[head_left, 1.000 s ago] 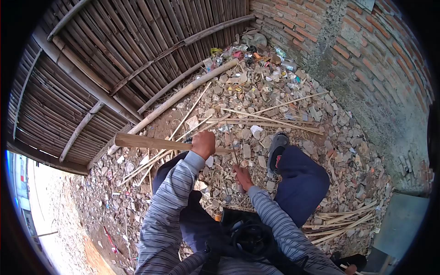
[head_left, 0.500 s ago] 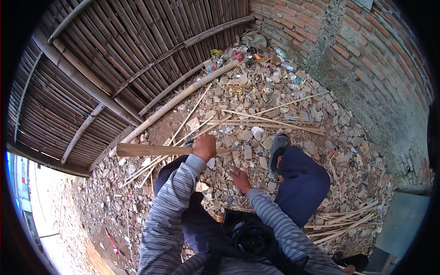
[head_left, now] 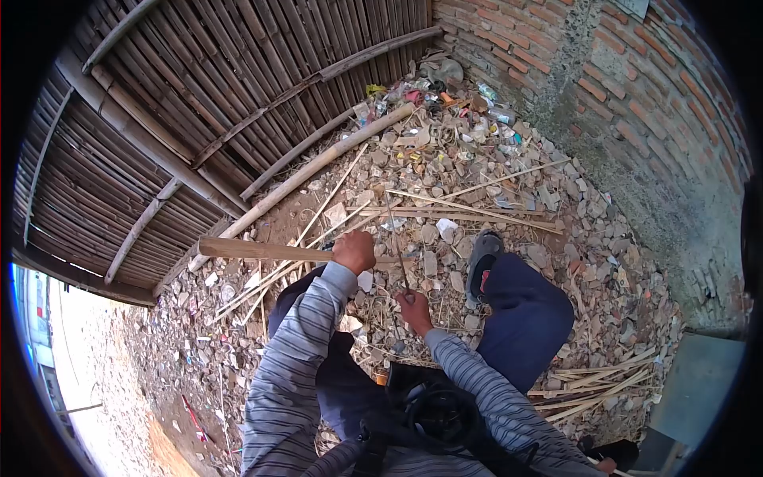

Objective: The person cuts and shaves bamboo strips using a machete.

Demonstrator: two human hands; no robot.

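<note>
My left hand [head_left: 354, 251] is closed around a flat bamboo piece [head_left: 258, 251]. Its broad end points left, and a narrower end shows right of the fist. Just below and to the right, my right hand [head_left: 414, 312] grips a long, thin, dark knife [head_left: 399, 246], seen nearly edge-on and pointing away from me. The blade crosses near the bamboo's narrow end; whether they touch I cannot tell. The knife's handle is hidden in my fist. Thin bamboo strips [head_left: 469, 213] lie on the rubble beyond my hands.
Stones and litter [head_left: 445, 151] cover the ground. A bamboo-slat wall [head_left: 238, 87] rises at left, with a thick pole [head_left: 318, 167] at its foot; a brick wall [head_left: 636, 119] stands at right. More strips [head_left: 596, 385] lie at lower right near a grey panel [head_left: 699, 381]. My sandalled foot [head_left: 483, 266] is near.
The knife blade now shows upright in front of my right hand, where it was not distinguishable before. My right hand has turned slightly. The bamboo's broad end has shifted a little up and left.
</note>
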